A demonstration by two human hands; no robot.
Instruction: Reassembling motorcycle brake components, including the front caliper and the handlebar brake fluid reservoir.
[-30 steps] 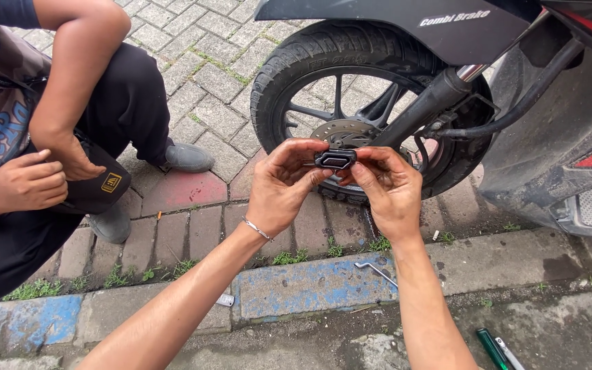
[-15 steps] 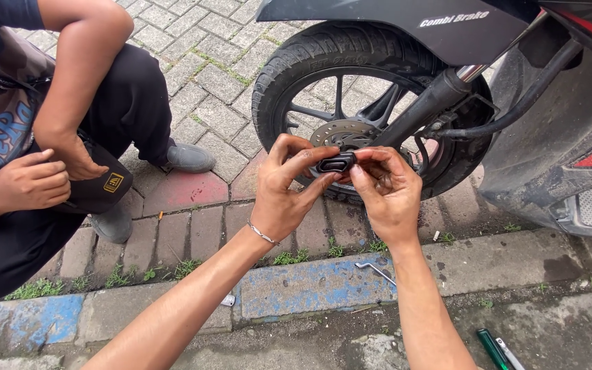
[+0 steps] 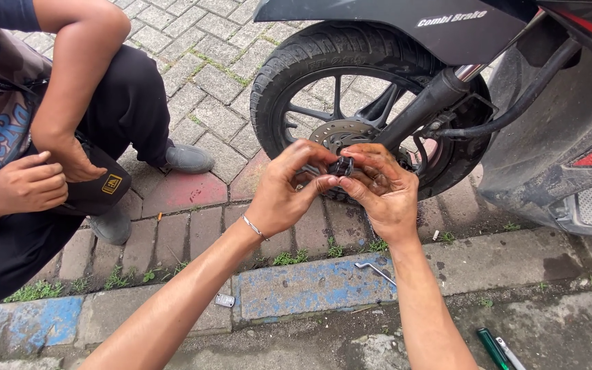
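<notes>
A small black part (image 3: 341, 166) is pinched between both hands, left hand (image 3: 289, 186) at 9 o'clock, right hand (image 3: 384, 192) at 3. The wheel (image 3: 361, 103) lies at 12 o'clock.

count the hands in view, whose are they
4: the left hand and right hand pinch a small black part before the wheel; another person's two hands rest at left.

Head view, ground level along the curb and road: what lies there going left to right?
Small silver metal piece → bent metal wrench → green-handled screwdriver.
</notes>
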